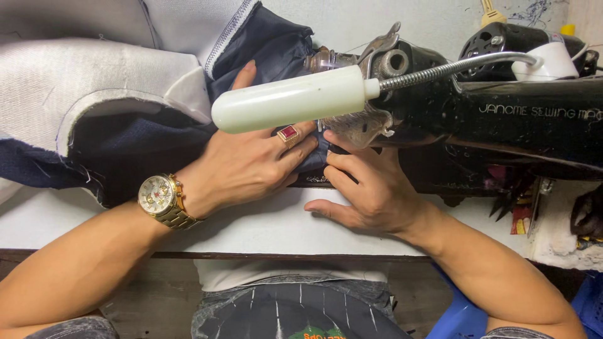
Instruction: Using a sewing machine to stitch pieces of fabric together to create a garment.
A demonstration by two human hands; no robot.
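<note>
We press dark navy cloth (276,47) flat, left hand (242,166) fingers spread, right hand (370,191) fingers narrow, under black metal sewing machine (502,119).

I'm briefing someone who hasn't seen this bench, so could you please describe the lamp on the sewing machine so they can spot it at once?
Start at the black sewing machine on the right of the white table. A ribbed metal gooseneck runs left from it to the lamp, a smooth, cream-white rounded tube lying level above the left hand. It is the only pale, glossy thing against the dark navy fabric.
</note>
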